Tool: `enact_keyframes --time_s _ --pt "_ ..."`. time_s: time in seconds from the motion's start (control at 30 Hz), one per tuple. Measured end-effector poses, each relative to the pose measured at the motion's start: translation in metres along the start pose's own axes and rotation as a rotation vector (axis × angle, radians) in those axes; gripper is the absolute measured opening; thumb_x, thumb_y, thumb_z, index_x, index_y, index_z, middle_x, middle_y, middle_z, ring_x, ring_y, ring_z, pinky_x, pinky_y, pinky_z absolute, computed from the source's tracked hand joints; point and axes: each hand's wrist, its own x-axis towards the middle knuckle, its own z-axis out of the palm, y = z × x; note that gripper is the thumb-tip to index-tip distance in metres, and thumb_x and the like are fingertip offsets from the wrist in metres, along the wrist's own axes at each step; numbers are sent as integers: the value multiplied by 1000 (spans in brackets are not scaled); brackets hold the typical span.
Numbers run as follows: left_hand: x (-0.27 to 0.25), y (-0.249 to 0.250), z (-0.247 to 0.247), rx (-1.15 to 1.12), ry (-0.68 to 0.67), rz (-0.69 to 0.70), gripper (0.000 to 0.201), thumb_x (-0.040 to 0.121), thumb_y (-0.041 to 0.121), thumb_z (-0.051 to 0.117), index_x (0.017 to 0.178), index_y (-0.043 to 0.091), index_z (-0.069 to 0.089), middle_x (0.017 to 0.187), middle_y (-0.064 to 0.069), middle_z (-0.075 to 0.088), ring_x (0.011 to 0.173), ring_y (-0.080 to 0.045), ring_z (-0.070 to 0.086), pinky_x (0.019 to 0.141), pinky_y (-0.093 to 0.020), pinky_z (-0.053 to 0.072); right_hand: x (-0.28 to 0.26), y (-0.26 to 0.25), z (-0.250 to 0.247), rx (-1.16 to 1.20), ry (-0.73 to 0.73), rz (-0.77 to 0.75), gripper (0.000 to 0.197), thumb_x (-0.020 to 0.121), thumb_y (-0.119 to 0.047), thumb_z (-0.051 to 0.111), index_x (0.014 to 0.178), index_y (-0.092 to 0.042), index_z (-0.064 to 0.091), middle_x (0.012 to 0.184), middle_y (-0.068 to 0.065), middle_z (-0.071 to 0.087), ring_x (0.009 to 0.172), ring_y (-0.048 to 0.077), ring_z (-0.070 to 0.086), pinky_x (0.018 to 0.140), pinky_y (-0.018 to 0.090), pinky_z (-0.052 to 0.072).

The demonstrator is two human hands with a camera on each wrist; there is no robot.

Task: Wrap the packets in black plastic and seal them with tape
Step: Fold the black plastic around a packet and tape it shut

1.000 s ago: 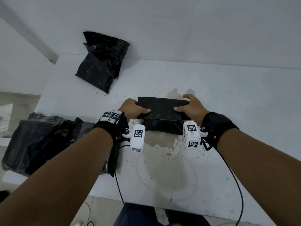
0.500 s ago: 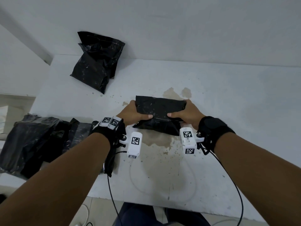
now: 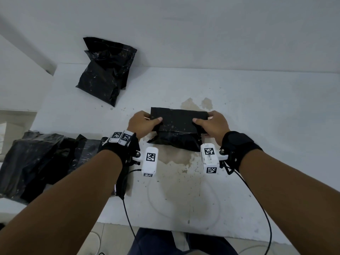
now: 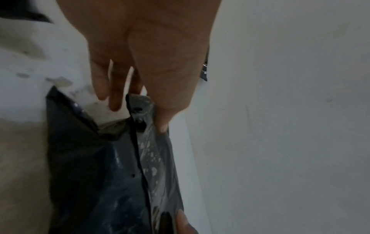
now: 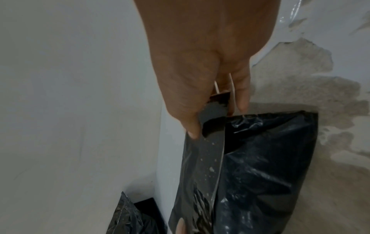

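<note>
On the table, both hands pinch the black flap; wrist views reveal fingers behind it.

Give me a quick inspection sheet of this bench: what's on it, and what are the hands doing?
Surface: white table, stained and flaking at the middle.
Job's things: black packet, its flap folded over; no tape seen.
Clutter: black bags far left; black plastic pile near left.
Hands: left hand and right hand pinch the flap's ends.
Cables: black cable trails from each wrist.
Surroundings: white wall.
</note>
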Motion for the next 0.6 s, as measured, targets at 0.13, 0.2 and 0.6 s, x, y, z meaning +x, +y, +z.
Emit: enact_keyframes --time_s 0.13,0.2,0.6 --pt "9 9 -8 -16 -43 -89 45 75 38 83 82 -5 72 81 -16 72 81 -29 72 83 -46 60 5 -5 -8 7 -45 79 26 81 -23 81 85 -4 63 90 10 70 72 18 68 60 30 59" --pt "13 14 -10 -131 -83 -91 27 77 22 84 73 1 67 81 -16 67 79 -27 67 85 -42 59 7 -10 -10 27 -56 103 27 85 -13 77 73 -3 56 77 12 62 54 11 64 43 17 48" --pt "42 27 -2 -198 -37 80 10 81 3 76 89 4 70 83 -9 65 74 -18 58 68 -29 51 21 -23 -10 197 -12 116 10 89 -5 70 94 -2 61 81 7 64 57 10 63 44 18 49"
